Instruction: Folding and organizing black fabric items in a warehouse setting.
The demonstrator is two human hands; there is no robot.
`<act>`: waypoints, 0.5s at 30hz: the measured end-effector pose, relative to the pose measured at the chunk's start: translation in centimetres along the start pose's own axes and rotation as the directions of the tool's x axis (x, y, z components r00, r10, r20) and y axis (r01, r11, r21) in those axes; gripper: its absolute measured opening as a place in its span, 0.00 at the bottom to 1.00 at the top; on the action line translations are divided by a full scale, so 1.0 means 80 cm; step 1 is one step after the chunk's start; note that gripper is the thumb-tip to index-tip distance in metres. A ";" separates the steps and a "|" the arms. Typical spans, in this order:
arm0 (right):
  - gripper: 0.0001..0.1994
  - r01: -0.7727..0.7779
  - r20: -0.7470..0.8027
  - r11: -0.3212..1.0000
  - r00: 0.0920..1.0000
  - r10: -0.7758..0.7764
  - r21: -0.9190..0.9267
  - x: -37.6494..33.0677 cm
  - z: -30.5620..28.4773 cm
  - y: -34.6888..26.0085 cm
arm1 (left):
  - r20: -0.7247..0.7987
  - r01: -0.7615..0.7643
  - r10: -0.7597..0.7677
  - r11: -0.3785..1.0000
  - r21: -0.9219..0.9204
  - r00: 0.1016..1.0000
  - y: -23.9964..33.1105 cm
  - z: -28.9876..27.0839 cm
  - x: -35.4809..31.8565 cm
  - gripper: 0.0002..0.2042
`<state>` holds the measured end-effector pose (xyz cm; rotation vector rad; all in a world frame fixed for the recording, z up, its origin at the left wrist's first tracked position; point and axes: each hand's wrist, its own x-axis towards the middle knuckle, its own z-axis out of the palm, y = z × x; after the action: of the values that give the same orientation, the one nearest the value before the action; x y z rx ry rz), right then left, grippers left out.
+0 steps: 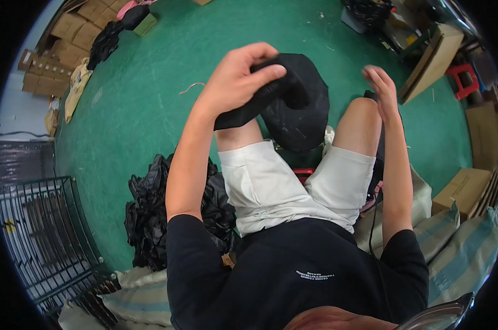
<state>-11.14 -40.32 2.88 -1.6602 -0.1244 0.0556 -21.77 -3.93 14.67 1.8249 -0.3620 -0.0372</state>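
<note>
We see a green floor (166, 71) all around. Our left hand (239, 77) grips a black cap (298, 110) tight, thumb on top, up over our knees. Our right hand (382, 88) is just right of the cap, fingers loose, holding nothing. Down and left of the grip lies a heap of black bags (150, 214), with a black wire rack (45, 236) farther left. Brown boxes (67, 38) sit far up on the left. Right of the grip are a leaning brown board (433, 60), a red stool (464, 80) and one brown box (462, 190).
</note>
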 end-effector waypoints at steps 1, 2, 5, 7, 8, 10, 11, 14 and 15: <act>0.19 0.106 0.228 0.994 0.967 -0.110 0.032 -0.001 0.020 -0.042 | 0.040 -0.066 0.065 0.998 0.023 0.997 0.006 0.016 0.010 0.08; 0.26 0.227 0.369 0.974 0.905 -0.210 -0.004 -0.009 0.048 -0.081 | 0.068 -0.087 0.083 0.994 0.064 0.994 0.017 0.031 0.017 0.09; 0.30 0.404 0.653 0.914 0.698 -0.293 -0.022 -0.034 0.119 -0.136 | 0.149 -0.116 0.084 0.969 0.218 0.985 0.046 0.053 0.028 0.07; 0.19 0.286 0.664 0.958 0.716 -0.214 0.000 -0.047 0.146 -0.149 | 0.091 -0.211 0.191 0.871 0.444 0.977 0.045 0.060 0.030 0.08; 0.16 0.177 0.659 0.981 0.730 -0.182 0.075 -0.051 0.151 -0.150 | 0.097 -0.218 0.195 0.869 0.444 0.976 0.042 0.061 0.030 0.08; 0.14 0.022 0.622 0.992 0.778 -0.093 0.121 -0.054 0.154 -0.143 | -0.037 -0.364 0.397 0.872 0.329 0.917 0.033 0.058 0.024 0.09; 0.13 -0.134 0.592 0.976 0.806 0.005 0.173 -0.056 0.155 -0.141 | -0.052 -0.377 0.438 0.824 0.424 0.898 0.028 0.054 0.022 0.12; 0.14 -0.232 0.550 0.950 0.831 0.080 0.211 -0.062 0.156 -0.151 | -0.100 -0.245 0.354 0.799 0.549 0.930 -0.004 0.047 0.015 0.13; 0.14 -0.231 0.550 0.949 0.831 0.078 0.215 -0.061 0.158 -0.151 | -0.097 -0.245 0.353 0.797 0.552 0.931 -0.020 0.043 0.015 0.13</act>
<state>-17.95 -27.33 13.55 -1.3330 -0.3894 0.6440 -21.02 -7.06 12.41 2.2733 -0.5601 0.5139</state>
